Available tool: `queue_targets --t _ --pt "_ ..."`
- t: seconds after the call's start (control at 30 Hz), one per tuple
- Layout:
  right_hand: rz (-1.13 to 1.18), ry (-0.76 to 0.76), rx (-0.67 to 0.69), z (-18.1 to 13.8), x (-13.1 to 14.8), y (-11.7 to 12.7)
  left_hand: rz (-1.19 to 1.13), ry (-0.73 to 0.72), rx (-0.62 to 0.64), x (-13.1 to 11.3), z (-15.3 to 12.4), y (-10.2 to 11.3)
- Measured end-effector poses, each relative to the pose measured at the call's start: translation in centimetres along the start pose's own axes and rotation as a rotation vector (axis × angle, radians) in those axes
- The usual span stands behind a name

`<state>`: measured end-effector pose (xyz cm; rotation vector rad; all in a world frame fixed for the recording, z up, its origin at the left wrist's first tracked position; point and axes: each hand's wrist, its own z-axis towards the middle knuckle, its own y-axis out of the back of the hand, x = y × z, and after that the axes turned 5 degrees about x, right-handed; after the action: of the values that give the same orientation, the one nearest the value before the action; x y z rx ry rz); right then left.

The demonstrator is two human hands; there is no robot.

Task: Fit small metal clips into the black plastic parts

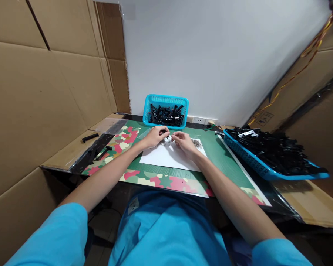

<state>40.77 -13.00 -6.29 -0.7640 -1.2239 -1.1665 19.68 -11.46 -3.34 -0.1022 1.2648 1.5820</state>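
Above a white sheet (170, 159), my left hand (155, 136) is closed, its fingertips pinching a small black plastic part (168, 137) that is mostly hidden by the fingers. Close to its right, my right hand (184, 143) has thumb and fingers pressed together near that part. Whatever the right fingers pinch is too small to name. On the sheet beside my right hand lies a scatter of tiny brownish pieces (196, 143). More tiny dark bits are partly covered under my left hand.
A blue basket (165, 99) of black plastic parts stands against the wall. At the right, a larger blue basket (246, 159) is heaped with similar parts. Loose black pieces (90, 138) lie at the left on cardboard. The green mat (222, 155) covers the table; cardboard walls flank it.
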Motion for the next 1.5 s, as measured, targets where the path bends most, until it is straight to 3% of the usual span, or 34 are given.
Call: queue_targets --t 0.23,0.5,0.67,0.87,1.0,1.23,1.5 --pt "-0.051 0.005 -0.016 0.0 -0.1 0.1 -0.008 0.024 -0.027 0.5 0.0 -0.1" --pt "-0.072 0.118 -0.023 0.1 0.1 0.2 -0.119 0.005 0.007 0.8 0.2 -0.3" --pt "-0.02 0.107 -0.028 0.1 0.4 0.4 -0.333 -0.003 0.051 1.2 0.5 -0.7" --pt "0.031 0.11 -0.062 -0.1 0.7 0.6 -0.642 0.114 0.152 0.8 0.4 -1.1" --pt "0.02 0.137 -0.065 -0.3 0.9 0.6 -0.641 0.137 0.207 -0.2 0.1 -1.1" --pt "-0.057 0.247 -0.126 -0.1 0.9 0.6 -0.61 0.121 0.169 -0.3 0.0 -1.2" --pt "-0.323 0.315 -0.11 -0.7 1.6 0.8 -0.524 0.115 0.132 0.0 0.1 -1.1"
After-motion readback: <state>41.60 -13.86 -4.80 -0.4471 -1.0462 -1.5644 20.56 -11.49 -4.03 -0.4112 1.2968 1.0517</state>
